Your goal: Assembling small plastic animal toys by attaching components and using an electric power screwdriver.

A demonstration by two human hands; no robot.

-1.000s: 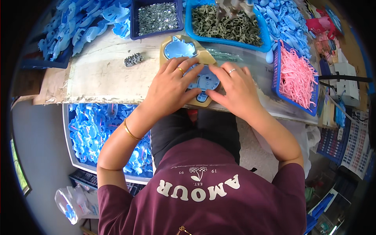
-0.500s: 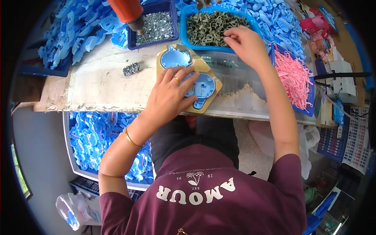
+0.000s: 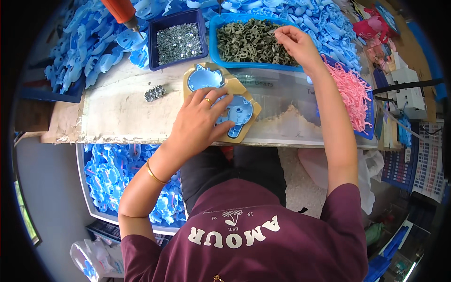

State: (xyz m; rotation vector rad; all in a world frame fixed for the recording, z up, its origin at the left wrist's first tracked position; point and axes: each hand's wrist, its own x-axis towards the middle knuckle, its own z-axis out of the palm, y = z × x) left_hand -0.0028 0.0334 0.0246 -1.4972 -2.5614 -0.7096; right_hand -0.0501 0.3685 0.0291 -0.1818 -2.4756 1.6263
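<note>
- L hand [image 3: 196, 122]: palm down, fingers loosely spread, laid over L side of tan fixture [image 3: 233, 84]; thumb & fingertips overlap lower blue shell [image 3: 241, 112].
- R hand [image 3: 299, 46]: at R end of lt-blue tray [image 3: 213, 44]; fingers curled, tips close tog.; can't tell if pinching a pc.
- Fixture pos.: on bench [image 3: 117, 108], nr front edge, set at an angle.
- Upper blue shell [image 3: 206, 77]: in fixture's far recess, inner side up.
- Lower blue shell: in near recess, inner side up.
- Lt-blue tray: holds dk-green pcs [image 3: 249, 42].
- Navy tray [image 3: 153, 44], just L of it: small silvery pcs [image 3: 178, 42].
- Metal cluster [image 3: 155, 93]: on bench, L of fixture.
- Orange driver [image 3: 118, 9]: upper L, bit pointing down.
- Pink strips [image 3: 350, 96]: far R, past R forearm.
</note>
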